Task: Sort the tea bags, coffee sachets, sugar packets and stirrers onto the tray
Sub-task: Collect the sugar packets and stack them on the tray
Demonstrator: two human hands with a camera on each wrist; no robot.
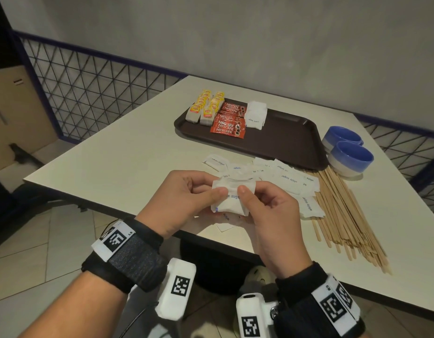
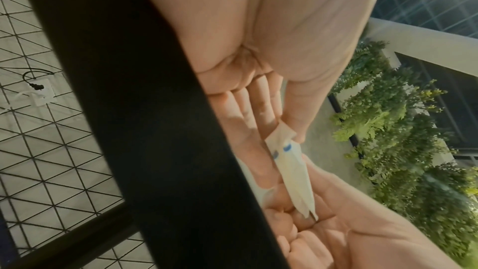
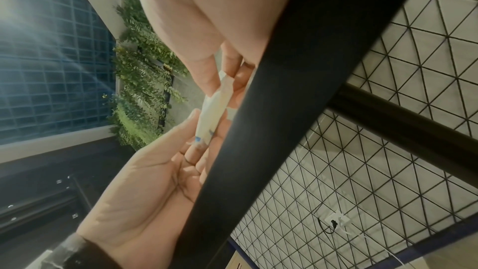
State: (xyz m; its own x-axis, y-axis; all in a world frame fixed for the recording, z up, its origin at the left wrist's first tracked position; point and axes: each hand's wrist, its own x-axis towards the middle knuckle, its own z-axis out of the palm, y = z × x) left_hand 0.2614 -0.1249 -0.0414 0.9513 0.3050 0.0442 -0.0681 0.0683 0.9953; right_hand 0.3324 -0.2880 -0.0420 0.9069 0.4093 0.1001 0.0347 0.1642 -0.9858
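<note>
Sugar packets (image 1: pixel 231 198) pinched by both hands' fingers (image 1: pixel 219 193); head view alone with tray (image 1: pixel 294 140).

Your table (image 1: pixel 128 152): cream top, one corner pointing toward you. Directly on it you have:
- one dark brown tray (image 1: pixel 291 140), far centre;
- two blue-and-white cups (image 1: pixel 350 156), touching each other, just beside the tray's right end;
- a bundle of wooden stirrers (image 1: pixel 345 211), lying flat at your right, running from the cups toward the near edge;
- a loose scatter of white sugar packets (image 1: pixel 286 178), overlapping, between the tray's near rim and the near edge, their right side touching the stirrers.
</note>
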